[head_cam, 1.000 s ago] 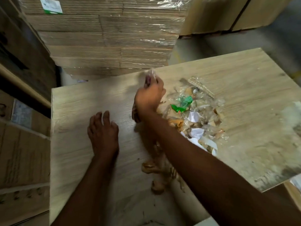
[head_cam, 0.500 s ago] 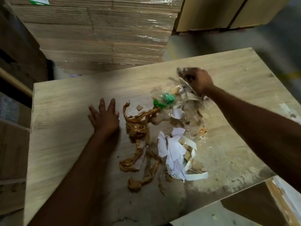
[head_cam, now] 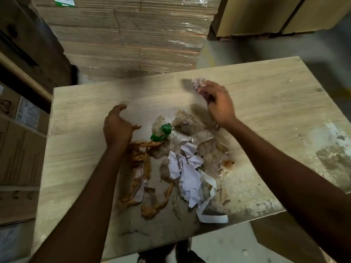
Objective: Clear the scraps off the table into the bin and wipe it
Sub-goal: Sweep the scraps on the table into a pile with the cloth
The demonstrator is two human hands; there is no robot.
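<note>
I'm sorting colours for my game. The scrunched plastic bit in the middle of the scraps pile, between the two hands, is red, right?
Not quite. The scrunched plastic bit is green, not red, as the head view shows. It does sit in the scraps pile between the left hand and the right hand.

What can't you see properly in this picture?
- Right hand: head view, fingers smeared by motion blur; whether it grips that pale scrap is unclear.
- Bin: nowhere in view.
- Scraps under the left hand: covered by it.
- Shoes: cut off by the bottom edge.
</note>
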